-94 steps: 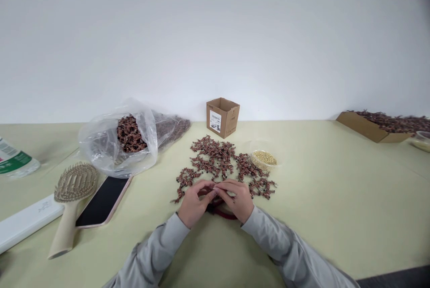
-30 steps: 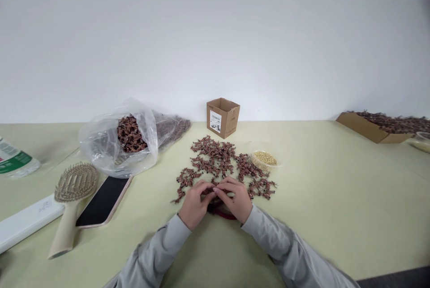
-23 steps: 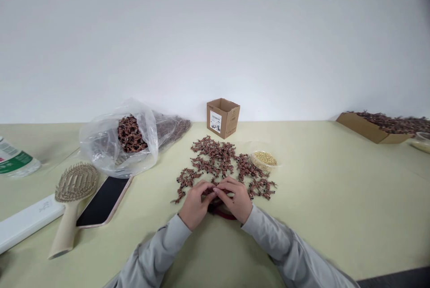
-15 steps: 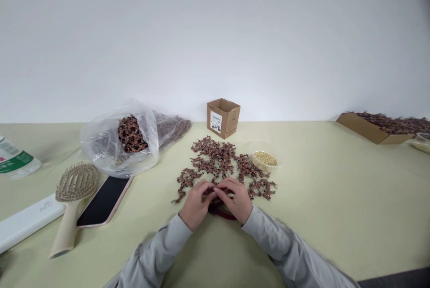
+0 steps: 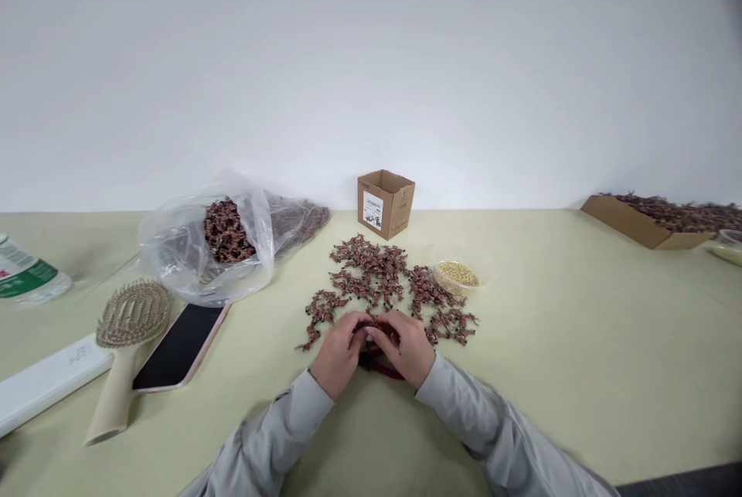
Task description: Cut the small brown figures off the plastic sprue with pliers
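Observation:
My left hand and my right hand meet at the near edge of a spread of small reddish-brown figures with black tips. Thumbs and forefingers of both are closed in a pinch, fingertips touching. Whatever is between them is too small and too covered to name. Under the hands, on the table, lies a tool with red curved handles, mostly hidden. Just beyond the spread, to the right, stands a clear round tub of tiny gold-coloured pieces.
Behind the spread stands an open cardboard box. Leftward are a clear plastic bag of brown pieces, a phone, a hairbrush, a white case and a bottle. At far right sits a cardboard tray of brown pieces.
The fingers of both hands have curled slightly further in, and the right thumb has shifted a little at the pinch. Everything else on the table stays put.

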The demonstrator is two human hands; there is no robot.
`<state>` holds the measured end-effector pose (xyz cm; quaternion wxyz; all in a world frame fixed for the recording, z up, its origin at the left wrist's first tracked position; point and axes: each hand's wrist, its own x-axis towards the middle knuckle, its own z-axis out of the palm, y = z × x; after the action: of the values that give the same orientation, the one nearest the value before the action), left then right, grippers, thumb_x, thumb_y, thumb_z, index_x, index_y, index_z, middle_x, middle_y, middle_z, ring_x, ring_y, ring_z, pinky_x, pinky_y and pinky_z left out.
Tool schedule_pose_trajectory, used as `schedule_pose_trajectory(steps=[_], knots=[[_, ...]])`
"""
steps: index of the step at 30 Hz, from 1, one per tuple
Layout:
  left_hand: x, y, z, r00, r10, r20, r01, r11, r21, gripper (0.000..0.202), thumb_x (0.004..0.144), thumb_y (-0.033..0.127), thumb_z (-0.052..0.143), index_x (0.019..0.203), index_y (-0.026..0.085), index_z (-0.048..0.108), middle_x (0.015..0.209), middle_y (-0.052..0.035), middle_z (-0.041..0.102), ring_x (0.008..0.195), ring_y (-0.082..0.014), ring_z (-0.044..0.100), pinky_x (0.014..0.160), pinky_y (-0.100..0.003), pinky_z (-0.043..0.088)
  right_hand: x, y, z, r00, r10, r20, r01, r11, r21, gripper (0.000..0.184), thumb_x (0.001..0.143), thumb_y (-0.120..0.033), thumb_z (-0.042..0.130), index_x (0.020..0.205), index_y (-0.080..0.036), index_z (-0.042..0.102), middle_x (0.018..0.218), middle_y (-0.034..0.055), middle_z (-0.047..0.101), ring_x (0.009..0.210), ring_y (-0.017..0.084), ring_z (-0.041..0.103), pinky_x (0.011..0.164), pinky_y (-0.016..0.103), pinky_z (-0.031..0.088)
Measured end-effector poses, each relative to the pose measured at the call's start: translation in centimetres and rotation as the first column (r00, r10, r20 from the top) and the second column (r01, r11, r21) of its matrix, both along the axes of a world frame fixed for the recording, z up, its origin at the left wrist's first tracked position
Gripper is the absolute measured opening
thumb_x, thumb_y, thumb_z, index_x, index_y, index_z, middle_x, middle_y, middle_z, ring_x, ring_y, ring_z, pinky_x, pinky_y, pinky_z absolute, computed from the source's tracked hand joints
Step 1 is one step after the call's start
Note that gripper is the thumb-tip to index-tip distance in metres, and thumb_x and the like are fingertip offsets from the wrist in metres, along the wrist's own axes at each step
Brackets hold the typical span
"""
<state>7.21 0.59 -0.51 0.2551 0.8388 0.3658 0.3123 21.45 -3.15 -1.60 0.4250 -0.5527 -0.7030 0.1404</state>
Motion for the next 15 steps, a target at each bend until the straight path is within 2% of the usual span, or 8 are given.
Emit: schedule_pose_trajectory(steps=[9,15], knots=[[-0.1,0.1,-0.8,0.994,-0.03,-0.103,0.042,0.993,0.114,0.017,0.085,0.018,0.033,0.089,0.017,0.05,0.085,-0.0059,0.057,0.081,-0.0171,0.054,0.074,-0.031,0.045,0.1,-0.1,-0.2,0.993,0.065,0.1,-0.069,0.997,0.034,0.021,0.085,-0.027,0.037,0.082,-0.019,0.056,0.071,0.004,0.057,0.066,0.014,0.053,0.062,0.025,0.042],[-0.2,0.3,-1.2,0.983,-0.029,-0.18,0.063,0.981,0.185,0.017,0.085,0.016,0.032,0.087,0.017,0.049,0.078,-0.0049,0.058,0.072,-0.0166,0.056,0.065,-0.029,0.047,0.0,-0.2,-0.2,0.993,0.082,0.08,-0.086,0.996,0.039,0.019,0.085,-0.024,0.037,0.085,-0.019,0.056,0.075,0.0046,0.058,0.071,0.015,0.054,0.065,0.026,0.043]])
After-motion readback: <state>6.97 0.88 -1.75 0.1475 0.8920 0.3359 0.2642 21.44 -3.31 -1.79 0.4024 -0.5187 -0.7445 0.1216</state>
